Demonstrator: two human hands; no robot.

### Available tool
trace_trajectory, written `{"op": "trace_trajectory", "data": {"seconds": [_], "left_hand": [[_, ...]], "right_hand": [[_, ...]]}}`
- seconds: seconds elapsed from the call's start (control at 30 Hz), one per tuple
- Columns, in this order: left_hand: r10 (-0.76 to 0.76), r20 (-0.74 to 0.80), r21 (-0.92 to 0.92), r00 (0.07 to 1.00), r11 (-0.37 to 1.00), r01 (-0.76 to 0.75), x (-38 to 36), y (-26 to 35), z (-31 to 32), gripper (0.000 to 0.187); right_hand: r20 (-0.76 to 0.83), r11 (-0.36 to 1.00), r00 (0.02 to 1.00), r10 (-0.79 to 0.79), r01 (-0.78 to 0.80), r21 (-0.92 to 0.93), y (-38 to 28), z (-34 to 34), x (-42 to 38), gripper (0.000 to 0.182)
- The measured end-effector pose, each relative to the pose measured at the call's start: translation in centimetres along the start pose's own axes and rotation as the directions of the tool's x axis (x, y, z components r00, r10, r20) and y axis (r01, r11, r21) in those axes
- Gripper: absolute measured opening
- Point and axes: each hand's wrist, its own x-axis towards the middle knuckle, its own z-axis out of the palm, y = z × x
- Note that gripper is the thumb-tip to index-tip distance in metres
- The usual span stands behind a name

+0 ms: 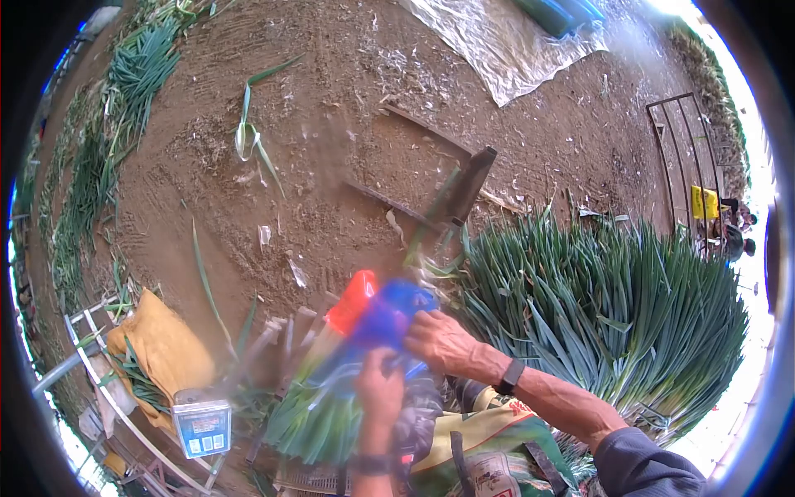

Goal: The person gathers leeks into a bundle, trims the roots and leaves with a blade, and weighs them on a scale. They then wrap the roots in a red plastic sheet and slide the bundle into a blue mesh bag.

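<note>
Blurred blue plastic (385, 315) lies between my two hands. My right hand (439, 341) is closed at its right side, with a dark band on the wrist. My left hand (379, 385) is closed just below the blue plastic; its fingers are smeared by motion, and what they hold is unclear. A red-orange plastic piece (354, 302) touches the blue plastic's upper left. Under and left of my left hand, green leafy stalks (319, 422) lie in a bundle, partly under clear and blue film.
A large pile of green stalks (604, 323) stands at the right. Metal bars (472, 186) lie on the soil ahead. At the lower left are an orange sack (170, 344), a blue-and-white box (202, 428) and a metal frame (124, 414). People (735, 232) are at the far right.
</note>
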Motion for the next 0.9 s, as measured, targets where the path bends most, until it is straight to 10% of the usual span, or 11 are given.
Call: {"op": "trace_trajectory", "data": {"seconds": [0.33,0.5,0.63,0.73,0.8,0.9], "left_hand": [[-0.004,-0.141,0.464,0.990,0.883,0.070,3.4,-7.4,-5.5,0.017],[-0.030,-0.089,0.419,0.996,0.906,0.065,11.0,-5.4,-7.7,0.013],[0.077,-0.086,0.234,0.993,0.971,-0.055,21.9,5.2,-8.6,0.021],[0.158,-0.110,-0.141,0.981,0.975,-0.173,25.4,19.3,-11.6,0.026],[0.348,-0.180,-0.463,0.920,0.795,-0.391,27.8,22.4,-13.4,0.031],[0.550,-0.126,-0.768,0.826,0.473,-0.432,26.7,25.3,-13.8,0.032]], "right_hand": [[-0.193,0.916,0.924,0.332,-0.364,-0.168,5.7,-3.7,-1.8,0.019],[-0.215,0.817,0.853,0.476,-0.519,-0.251,10.7,-6.5,-2.3,0.017],[-0.477,0.682,0.670,0.568,-0.708,-0.183,17.1,-13.3,-1.6,0.021],[-0.834,0.806,0.537,0.128,-0.546,-0.228,19.7,-22.8,-2.3,0.014],[-0.680,0.697,0.249,0.690,-0.484,0.530,15.0,-28.2,-1.8,0.012],[-0.670,0.735,0.307,0.675,-0.202,0.648,13.6,-29.4,-3.4,0.015]]}}
